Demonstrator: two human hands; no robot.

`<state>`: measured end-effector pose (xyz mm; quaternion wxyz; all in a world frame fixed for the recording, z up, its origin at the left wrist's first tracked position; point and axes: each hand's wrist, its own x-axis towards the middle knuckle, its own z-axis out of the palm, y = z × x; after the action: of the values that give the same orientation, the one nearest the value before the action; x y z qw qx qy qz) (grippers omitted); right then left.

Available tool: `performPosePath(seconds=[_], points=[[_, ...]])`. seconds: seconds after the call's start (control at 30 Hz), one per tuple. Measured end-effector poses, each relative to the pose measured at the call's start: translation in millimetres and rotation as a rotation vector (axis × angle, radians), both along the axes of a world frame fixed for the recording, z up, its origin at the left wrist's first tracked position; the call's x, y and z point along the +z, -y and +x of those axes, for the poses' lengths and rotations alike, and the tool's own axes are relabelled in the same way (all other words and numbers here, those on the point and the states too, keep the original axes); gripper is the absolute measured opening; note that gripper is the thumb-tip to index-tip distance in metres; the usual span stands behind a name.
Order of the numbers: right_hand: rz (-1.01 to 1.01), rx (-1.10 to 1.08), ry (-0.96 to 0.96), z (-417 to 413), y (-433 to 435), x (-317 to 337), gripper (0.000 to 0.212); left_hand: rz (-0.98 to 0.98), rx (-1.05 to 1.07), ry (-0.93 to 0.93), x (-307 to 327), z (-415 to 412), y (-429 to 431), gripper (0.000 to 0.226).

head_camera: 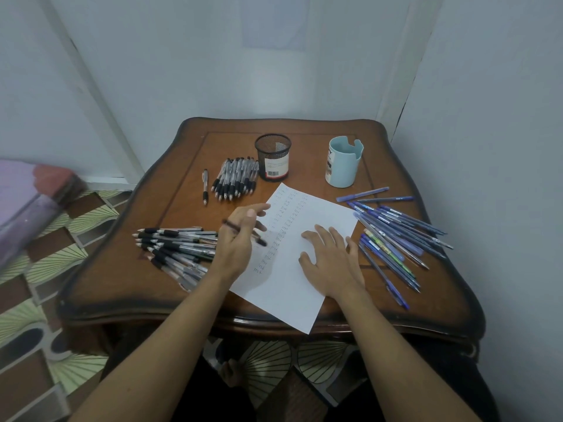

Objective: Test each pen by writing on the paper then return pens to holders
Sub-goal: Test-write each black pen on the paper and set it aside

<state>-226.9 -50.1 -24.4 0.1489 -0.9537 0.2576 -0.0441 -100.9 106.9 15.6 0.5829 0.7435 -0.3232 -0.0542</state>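
Wooden table (122, 278), left hand (236, 239) fingers gripping pen (243, 232) – right hand (330, 263) flat, open, on paper (292, 300)

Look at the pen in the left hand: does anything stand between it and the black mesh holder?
Nothing visible blocks it. The left hand holds a pen above the paper. Toward the black mesh holder lies only bare table; the bundle of black pens sits to the holder's left, beside that path.

two holders (273, 157), one paper (316, 226), two hands (330, 263)
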Motion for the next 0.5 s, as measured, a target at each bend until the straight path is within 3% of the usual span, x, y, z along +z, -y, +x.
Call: performPosePath(seconds=[0.1, 0.3, 0.5], points=[[-0.008, 0.002, -0.002, -0.7, 1.0, -0.2, 0.05, 0.006, -0.03, -0.151, -9.6, 0.0, -4.2, 0.049], [-0.01, 0.003, 0.009, -1.3, 0.2, 1.3, 0.048, 0.185, -0.064, -0.065, -17.2, 6.2, -11.6, 0.007], [-0.007, -0.001, 0.022, -0.5, -0.2, 0.3, 0.048, 0.153, 0.011, -0.061, -21.4, 3.9, -15.5, 0.021]])
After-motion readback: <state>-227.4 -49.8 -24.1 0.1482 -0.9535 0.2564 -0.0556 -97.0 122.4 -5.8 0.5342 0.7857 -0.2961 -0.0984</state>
